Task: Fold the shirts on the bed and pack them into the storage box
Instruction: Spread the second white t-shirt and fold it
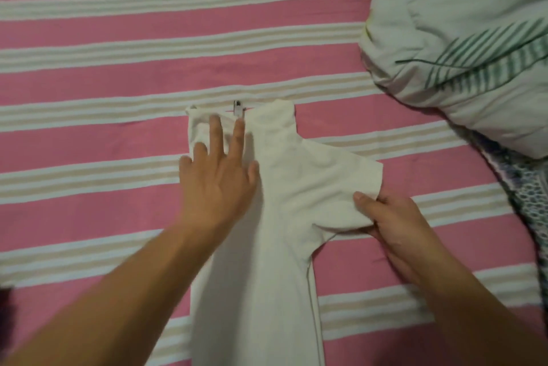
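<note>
Pink striped bed [89, 84], left hand [218, 170] flat on the shirt [267, 247], right hand [394, 223] pinching the sleeve [341, 185], which could bunch if tugged.

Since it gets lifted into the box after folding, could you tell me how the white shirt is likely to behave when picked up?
Probably floppy: the white shirt creases and bunches where the right hand pinches its sleeve. Likely light, being thin cloth lying flat under the left hand. Its folds may well fall open unless supported from below.

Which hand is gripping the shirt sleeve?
The right hand pinches the white shirt's sleeve; the left hand only presses flat near the collar.
</note>
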A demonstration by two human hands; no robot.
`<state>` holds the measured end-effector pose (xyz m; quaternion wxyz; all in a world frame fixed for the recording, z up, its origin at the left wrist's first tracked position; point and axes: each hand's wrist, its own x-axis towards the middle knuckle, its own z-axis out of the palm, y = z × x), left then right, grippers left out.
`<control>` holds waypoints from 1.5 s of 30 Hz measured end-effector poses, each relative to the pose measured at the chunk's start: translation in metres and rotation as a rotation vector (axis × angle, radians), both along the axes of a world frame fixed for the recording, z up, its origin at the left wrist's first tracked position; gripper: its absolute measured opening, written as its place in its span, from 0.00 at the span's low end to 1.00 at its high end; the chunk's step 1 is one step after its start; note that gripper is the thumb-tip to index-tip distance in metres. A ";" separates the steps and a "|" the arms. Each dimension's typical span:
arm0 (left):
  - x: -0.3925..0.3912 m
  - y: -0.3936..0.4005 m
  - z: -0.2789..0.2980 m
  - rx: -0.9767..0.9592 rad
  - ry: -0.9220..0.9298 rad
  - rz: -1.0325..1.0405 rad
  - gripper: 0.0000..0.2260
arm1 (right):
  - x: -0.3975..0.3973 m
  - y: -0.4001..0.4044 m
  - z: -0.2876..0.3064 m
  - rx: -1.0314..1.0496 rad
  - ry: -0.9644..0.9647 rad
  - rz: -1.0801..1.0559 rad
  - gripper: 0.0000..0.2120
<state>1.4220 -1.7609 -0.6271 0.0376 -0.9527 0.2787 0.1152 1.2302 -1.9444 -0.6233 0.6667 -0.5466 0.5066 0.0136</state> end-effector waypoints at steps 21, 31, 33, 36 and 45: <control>-0.047 0.075 0.014 -1.210 1.412 1.090 0.14 | 0.051 0.073 0.062 -0.437 0.187 1.106 0.23; -0.028 0.064 0.005 -1.024 1.179 1.060 0.06 | 0.005 0.105 -0.006 -1.231 -0.059 1.079 0.12; -0.027 0.062 0.002 -1.012 1.128 1.067 0.01 | -0.006 0.104 -0.010 -1.288 -0.098 1.106 0.11; -0.025 0.062 -0.001 -1.007 1.144 1.079 0.04 | -0.021 0.095 -0.004 -1.294 -0.164 1.192 0.05; -0.029 0.061 0.006 -0.740 0.317 0.435 0.23 | 0.086 0.033 0.012 -0.879 -0.040 0.762 0.18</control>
